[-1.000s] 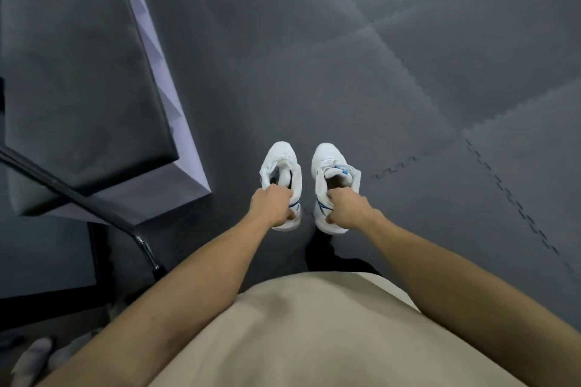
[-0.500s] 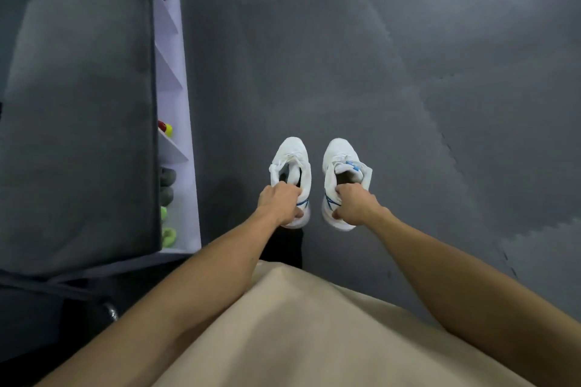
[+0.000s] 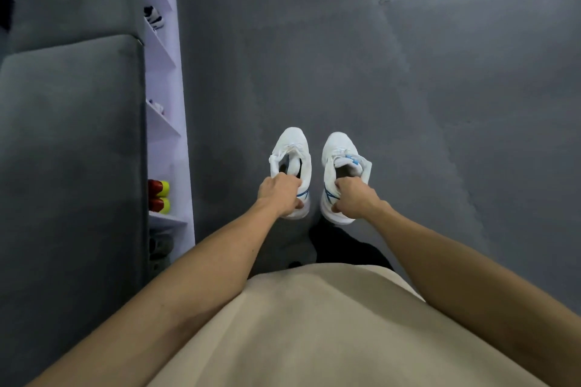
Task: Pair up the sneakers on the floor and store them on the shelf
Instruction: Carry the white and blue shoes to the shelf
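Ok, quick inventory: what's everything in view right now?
white sneakers: two, white with blue trim, one in each hand, above the floor
shelf: one, white, left side
red and yellow shoes: a pair, on a lower shelf level
dark striped shoe: partly visible, upper level
grey cushion: one, atop the shelf unit
floor mats: grey, interlocking
left hand: grips the left sneaker
right hand: grips the right sneaker

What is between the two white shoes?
Nothing: between the left sneaker and right sneaker, the head view shows only a bare strip of grey floor.
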Demonstrator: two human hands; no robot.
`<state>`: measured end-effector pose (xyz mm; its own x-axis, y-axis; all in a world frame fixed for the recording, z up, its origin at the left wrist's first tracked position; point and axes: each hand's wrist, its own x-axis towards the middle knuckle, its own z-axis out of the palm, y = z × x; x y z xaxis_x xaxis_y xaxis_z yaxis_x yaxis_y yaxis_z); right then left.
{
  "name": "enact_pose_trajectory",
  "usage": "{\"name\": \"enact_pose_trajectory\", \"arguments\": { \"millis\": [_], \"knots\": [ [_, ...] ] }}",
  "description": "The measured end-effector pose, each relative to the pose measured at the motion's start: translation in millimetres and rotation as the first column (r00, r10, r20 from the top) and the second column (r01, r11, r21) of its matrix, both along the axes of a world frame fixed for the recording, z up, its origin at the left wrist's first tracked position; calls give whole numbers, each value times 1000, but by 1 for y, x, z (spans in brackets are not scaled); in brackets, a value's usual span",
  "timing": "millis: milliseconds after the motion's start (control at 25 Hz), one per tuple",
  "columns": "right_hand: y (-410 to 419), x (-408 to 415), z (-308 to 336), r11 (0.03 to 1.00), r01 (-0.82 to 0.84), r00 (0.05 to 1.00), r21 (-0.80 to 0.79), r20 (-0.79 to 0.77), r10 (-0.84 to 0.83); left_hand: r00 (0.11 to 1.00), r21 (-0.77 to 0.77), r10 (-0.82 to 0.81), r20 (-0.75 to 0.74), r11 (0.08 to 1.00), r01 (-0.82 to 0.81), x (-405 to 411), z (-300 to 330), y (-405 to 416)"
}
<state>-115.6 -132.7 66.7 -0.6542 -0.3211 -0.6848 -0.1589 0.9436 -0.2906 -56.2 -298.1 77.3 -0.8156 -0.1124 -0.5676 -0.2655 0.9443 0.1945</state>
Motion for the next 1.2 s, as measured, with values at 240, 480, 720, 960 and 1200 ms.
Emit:
{"name": "enact_pose_trajectory", "arguments": {
  "millis": [240, 480, 720, 960, 1200],
  "knots": [
    [-64, -214, -20, 999, -53, 999, -6, 9, 53, 994, 2, 110, -12, 994, -110, -203, -9, -60],
    [-121, -392, 2, 994, -106, 994, 0, -18, 106, 990, 11, 141, -4, 990, -141, -375, 8, -116],
    [-204, -565, 1, 990, -142, 988, 17, -53, 143, 990, 18, 133, -47, 991, -132, -541, -3, -198],
    [-329, -731, 5, 990, -142, 986, 22, -79, 144, 986, 0, 132, -101, 991, -132, -711, -5, -322],
    [-464, -846, 25, 946, -321, 941, 37, -99, 323, 954, 8, 273, -122, 962, -274, -807, 7, -437]
  ]
}}
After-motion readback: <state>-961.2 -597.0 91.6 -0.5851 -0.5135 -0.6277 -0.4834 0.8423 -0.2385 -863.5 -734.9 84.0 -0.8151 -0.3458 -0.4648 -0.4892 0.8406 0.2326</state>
